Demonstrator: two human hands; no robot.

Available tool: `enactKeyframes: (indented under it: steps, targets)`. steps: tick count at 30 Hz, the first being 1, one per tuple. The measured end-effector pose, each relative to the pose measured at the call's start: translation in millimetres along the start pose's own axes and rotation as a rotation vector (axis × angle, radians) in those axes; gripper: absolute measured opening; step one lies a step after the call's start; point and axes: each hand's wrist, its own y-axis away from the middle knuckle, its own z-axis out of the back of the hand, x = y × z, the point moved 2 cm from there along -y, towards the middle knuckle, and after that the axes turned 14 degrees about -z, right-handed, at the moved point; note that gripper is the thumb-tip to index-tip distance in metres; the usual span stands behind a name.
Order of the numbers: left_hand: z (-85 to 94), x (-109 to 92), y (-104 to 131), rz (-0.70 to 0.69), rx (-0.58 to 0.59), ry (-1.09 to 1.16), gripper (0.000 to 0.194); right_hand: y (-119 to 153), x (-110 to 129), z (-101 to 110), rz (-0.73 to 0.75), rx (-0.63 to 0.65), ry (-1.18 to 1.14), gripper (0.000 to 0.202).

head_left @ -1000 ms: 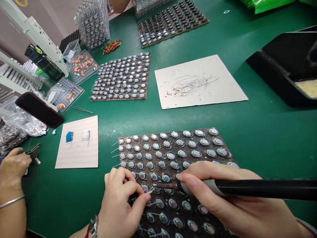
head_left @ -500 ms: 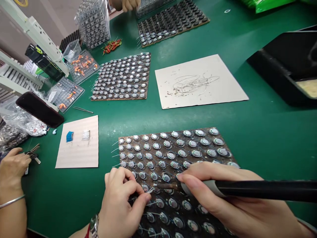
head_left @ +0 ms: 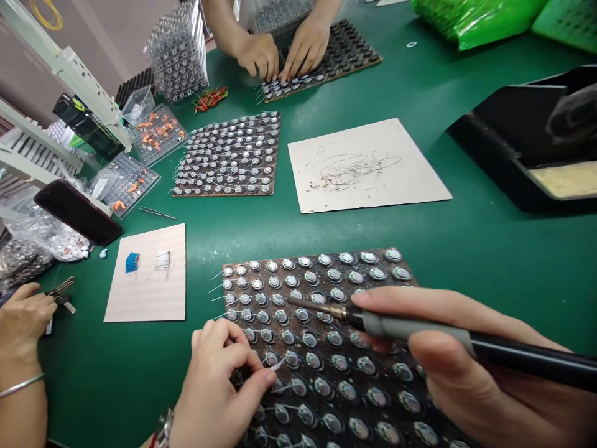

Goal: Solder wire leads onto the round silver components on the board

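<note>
Left hand (head_left: 224,379), near centre, palm down with thumb and forefinger pinched together; right hand (head_left: 466,361), near right, closed in a pen grip, forefinger extended leftward.

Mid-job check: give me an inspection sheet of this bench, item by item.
Surface: green mat, in use.
Job's things: board of round metal parts under both hands; soldering iron tip above it.
Clutter: two cardboard sheets, wire scraps, second filled board, phone, tweezers, black tray.
Hands: left hand pinches a thin wire; right hand grips the iron.
Cables: nothing seen.
Surroundings: a co-worker's hands on a far board; another hand by keys.
</note>
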Motion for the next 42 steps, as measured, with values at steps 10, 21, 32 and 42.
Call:
enactKeyframes:
  steps: [10, 21, 32, 42]
  targets:
    - [3.9, 1.9, -24.1, -0.015, -0.047, -0.071, 0.016, -31.4, 29.9, -15.6, 0.188, 0.049, 0.013, 0.016]
    - [6.9, -6.5, -25.2, -0.390, 0.020, -0.134, 0.012, -21.6, 7.7, -9.0, 0.093, 0.006, -0.080, 0.015]
    - [13.8, 4.9, -37.4, -0.488, 0.046, -0.346, 0.018, -23.2, 12.3, -11.7, 0.141, 0.084, -0.061, 0.019]
    - [10.6, 3.6, -36.2, -0.505, 0.036, -0.388, 0.023, -27.7, 17.1, -18.1, 0.117, 0.131, 0.000, 0.020]
